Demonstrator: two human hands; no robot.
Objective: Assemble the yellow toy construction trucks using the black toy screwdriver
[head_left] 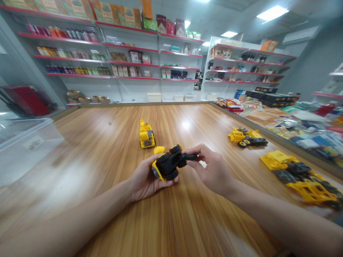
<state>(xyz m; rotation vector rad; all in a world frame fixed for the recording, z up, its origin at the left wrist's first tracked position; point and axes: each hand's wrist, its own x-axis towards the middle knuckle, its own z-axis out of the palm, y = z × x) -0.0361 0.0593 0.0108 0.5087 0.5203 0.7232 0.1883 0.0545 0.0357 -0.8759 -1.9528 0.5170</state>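
Cradling a yellow-and-black plastic toy vehicle (166,164) above a wood-grain tabletop (107,153), a person's left hand (144,182) sits at the toy's 8 o'clock, its fingers curled beneath the lower edge. The toy's black underside faces the camera. At the toy's 3 o'clock, the right hand (215,171) pinches a short, rounded black rod (190,156) narrowly between thumb and fingers, the rod's far end meeting the toy; whether it is fixed there or only touching cannot be told. The toy lies between the two hands, in the left one's grasp and just beside the right one's fingertips.

Taking the held toy as the dial's centre, a smooth, oval yellow plastic piece (159,150) lies just beyond it at 11 o'clock, with a yellow-and-grey toy construction vehicle (147,137) farther out on the same line. A black-wheeled yellow toy truck (248,138) stands at 2 o'clock, and a cluster of yellow-and-black toy vehicle parts (302,178) at 3 o'clock. A clear plastic bin (29,146) is at 9 o'clock.
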